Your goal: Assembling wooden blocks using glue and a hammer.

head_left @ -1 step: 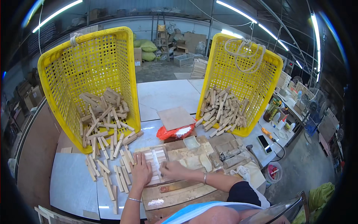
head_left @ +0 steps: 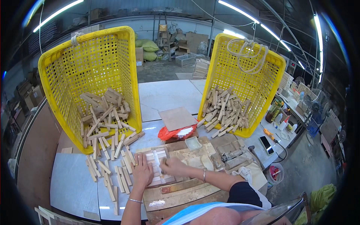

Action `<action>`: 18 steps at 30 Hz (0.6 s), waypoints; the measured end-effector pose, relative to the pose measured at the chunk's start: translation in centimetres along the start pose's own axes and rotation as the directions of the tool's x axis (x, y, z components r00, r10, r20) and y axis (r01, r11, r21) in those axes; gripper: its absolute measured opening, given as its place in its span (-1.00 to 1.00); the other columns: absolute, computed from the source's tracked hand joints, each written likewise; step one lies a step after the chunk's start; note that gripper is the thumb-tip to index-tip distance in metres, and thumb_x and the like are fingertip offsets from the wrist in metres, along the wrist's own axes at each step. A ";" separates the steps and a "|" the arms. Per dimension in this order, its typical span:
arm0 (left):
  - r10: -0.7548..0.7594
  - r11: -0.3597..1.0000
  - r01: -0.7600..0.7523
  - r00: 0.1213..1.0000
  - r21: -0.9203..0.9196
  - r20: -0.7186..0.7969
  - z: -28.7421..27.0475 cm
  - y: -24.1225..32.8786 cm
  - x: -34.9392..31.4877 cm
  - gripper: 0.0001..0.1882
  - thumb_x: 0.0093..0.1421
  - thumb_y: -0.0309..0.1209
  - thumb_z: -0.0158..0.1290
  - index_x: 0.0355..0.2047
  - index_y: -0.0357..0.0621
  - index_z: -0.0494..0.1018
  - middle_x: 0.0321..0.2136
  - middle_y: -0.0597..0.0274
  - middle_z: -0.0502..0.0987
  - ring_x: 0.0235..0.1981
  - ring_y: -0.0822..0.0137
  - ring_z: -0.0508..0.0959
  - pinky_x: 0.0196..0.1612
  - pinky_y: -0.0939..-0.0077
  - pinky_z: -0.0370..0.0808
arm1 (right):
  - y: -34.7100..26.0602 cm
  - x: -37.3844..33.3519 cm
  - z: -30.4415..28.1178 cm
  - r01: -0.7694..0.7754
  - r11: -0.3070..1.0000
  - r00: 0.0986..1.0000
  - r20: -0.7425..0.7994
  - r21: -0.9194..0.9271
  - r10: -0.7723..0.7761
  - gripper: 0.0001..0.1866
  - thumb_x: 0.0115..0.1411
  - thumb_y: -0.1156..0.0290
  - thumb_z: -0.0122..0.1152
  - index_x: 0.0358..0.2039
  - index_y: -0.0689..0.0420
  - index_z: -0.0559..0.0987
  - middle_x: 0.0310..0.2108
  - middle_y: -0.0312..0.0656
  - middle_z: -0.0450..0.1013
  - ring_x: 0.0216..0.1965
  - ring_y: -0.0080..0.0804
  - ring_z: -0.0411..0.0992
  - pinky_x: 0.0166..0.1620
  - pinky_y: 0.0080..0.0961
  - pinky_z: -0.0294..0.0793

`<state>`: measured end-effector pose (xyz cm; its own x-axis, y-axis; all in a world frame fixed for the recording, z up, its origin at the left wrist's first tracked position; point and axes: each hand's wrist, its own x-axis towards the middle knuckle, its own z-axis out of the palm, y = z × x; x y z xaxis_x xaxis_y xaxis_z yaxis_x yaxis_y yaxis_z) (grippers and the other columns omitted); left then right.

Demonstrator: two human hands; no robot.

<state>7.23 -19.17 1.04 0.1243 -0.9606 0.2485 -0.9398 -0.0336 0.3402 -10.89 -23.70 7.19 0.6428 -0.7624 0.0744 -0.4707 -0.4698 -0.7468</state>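
In the middle of the table lies a set of pale wooden sticks (head_left: 160, 154) side by side in a shallow wooden frame, with a white band across them. My left hand (head_left: 142, 171) rests flat with its fingers stretched out along the left edge of these sticks. Over their right part is my right hand (head_left: 173, 167), fingers closed and slightly blurred; what it holds, if anything, cannot be made out. Loose wooden sticks (head_left: 122, 179) are scattered just left of my left hand. Under the frame and my forearms there is a stained wooden board (head_left: 180, 198).
Two yellow perforated baskets, one at left (head_left: 138, 75) and one at right (head_left: 275, 93), lie tipped with wooden sticks spilling out. Between them are a square board (head_left: 177, 118), a red plastic bag (head_left: 167, 134) and a small translucent dish (head_left: 192, 143). A phone (head_left: 266, 144) lies far right.
My right hand has shifted slightly away from me over the sticks, its wrist rising a little in the picture. My left hand stays in place.
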 end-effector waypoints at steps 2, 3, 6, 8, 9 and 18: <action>0.002 1.000 -0.002 1.000 0.000 -0.005 0.1 0.1 -0.5 -0.40 0.25 -0.20 -0.18 0.24 -0.25 0.13 0.27 0.03 0.13 0.34 0.02 0.01 0.26 -0.21 0.01 | 1.5 3.3 -0.3 0.031 0.999 1.000 -0.001 -0.030 -0.031 -0.58 0.20 0.18 -0.02 -0.57 0.32 0.47 -0.68 0.04 0.45 -0.59 -0.24 0.52 -0.47 -0.26 0.46; 0.007 1.000 -0.007 1.000 -0.001 -0.011 0.2 -0.1 -0.6 -0.40 0.25 -0.20 -0.18 0.24 -0.25 0.13 0.27 0.03 0.13 0.34 0.03 0.01 0.26 -0.20 0.01 | 2.2 5.0 0.0 0.041 0.997 0.997 -0.058 -0.063 -0.045 -0.58 0.18 0.17 -0.01 -0.57 0.32 0.46 -0.69 0.05 0.43 -0.60 -0.20 0.50 -0.48 -0.25 0.45; 0.017 0.999 -0.017 1.000 0.031 -0.009 0.8 -0.2 0.1 -0.40 0.25 -0.19 -0.18 0.24 -0.25 0.14 0.27 0.03 0.14 0.34 0.04 0.02 0.26 -0.18 0.02 | 5.0 10.4 0.8 0.112 0.984 0.955 -0.258 -0.142 -0.146 -0.63 0.14 0.19 0.00 -0.51 0.31 0.44 -0.67 0.11 0.40 -0.59 0.01 0.46 -0.47 -0.16 0.41; 0.003 0.999 -0.003 1.000 0.047 -0.016 0.8 -0.2 0.7 -0.40 0.26 -0.19 -0.18 0.24 -0.25 0.14 0.26 0.02 0.16 0.34 0.04 0.04 0.26 -0.16 0.03 | 5.5 12.4 -0.5 0.048 0.984 0.987 -0.145 -0.174 -0.073 -0.66 0.18 0.20 -0.06 -0.35 0.27 0.46 -0.52 0.19 0.45 -0.45 0.14 0.46 -0.34 -0.01 0.43; 0.014 0.999 -0.012 0.999 0.045 -0.049 0.9 -0.3 1.0 -0.42 0.27 -0.20 -0.19 0.23 -0.26 0.14 0.25 0.01 0.18 0.33 0.03 0.05 0.26 -0.14 0.03 | 5.3 13.1 -0.8 -0.031 0.968 0.985 -0.175 -0.250 -0.013 -0.65 0.19 0.19 -0.07 -0.36 0.27 0.48 -0.51 0.19 0.46 -0.45 0.13 0.47 -0.34 -0.02 0.43; 0.019 0.995 -0.012 0.997 0.102 -0.071 0.6 -0.5 1.6 -0.45 0.31 -0.19 -0.24 0.24 -0.20 0.14 0.26 0.09 0.16 0.31 0.08 0.09 0.23 -0.11 0.12 | 3.3 11.9 -1.3 0.150 0.984 0.941 -0.292 -0.097 -0.172 -0.70 0.13 0.31 0.07 -0.57 0.31 0.45 -0.70 0.06 0.42 -0.62 -0.07 0.48 -0.50 -0.28 0.46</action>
<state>7.68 -20.85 0.71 0.1287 -0.9392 0.3182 -0.9687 -0.0504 0.2431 -5.54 -34.92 6.50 0.5096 -0.7661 0.3916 -0.4250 -0.6199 -0.6596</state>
